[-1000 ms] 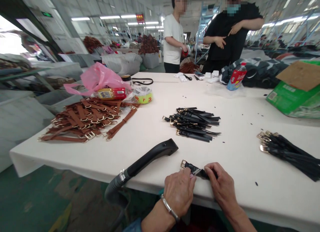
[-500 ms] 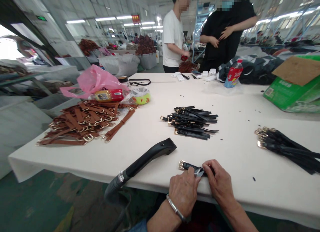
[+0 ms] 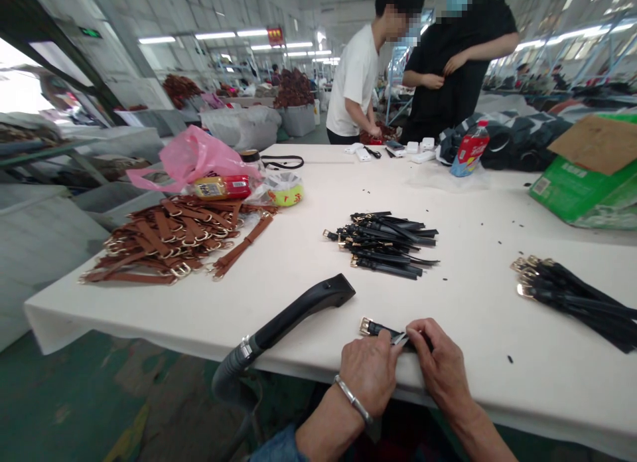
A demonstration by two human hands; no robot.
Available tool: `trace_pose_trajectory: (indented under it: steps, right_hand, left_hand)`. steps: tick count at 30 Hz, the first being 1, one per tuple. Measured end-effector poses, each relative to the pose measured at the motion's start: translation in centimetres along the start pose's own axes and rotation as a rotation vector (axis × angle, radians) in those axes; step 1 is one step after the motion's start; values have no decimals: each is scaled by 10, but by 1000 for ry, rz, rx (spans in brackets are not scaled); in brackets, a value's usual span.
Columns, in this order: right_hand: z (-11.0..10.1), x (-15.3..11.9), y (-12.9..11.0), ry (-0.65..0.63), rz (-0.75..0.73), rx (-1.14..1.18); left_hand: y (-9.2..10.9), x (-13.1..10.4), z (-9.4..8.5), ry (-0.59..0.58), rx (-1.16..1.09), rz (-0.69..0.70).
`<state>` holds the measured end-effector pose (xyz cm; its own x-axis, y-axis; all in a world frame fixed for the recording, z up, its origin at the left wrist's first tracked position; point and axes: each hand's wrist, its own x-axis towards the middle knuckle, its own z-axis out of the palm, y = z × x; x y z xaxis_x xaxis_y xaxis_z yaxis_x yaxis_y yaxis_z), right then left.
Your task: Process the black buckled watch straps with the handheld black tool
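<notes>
both hands [image 3: 403, 369] still pinching black strap [image 3: 381, 330] at table [image 3: 298, 276] edge, barely moved

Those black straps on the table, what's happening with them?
A person's left hand and right hand pinch one black strap at the near edge of the white table. A pile of black straps lies ahead, brown straps to the left. Two other people stand at the far end.
</notes>
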<state>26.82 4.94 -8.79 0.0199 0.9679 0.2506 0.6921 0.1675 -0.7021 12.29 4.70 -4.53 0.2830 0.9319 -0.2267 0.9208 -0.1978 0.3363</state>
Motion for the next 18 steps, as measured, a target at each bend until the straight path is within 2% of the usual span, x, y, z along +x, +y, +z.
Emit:
trace_pose_trajectory:
  steps: [9, 15, 18]
  right_hand:
    - [2, -1, 2, -9, -1, -18]
    - [2, 0, 0, 32, -13, -14]
    - [0, 0, -1, 42, 28, 66]
  left_hand:
    - [-5, 5, -2, 8, 11, 47]
    - [-2, 5, 0, -3, 9, 32]
    - [-4, -1, -11, -13, -31, 57]
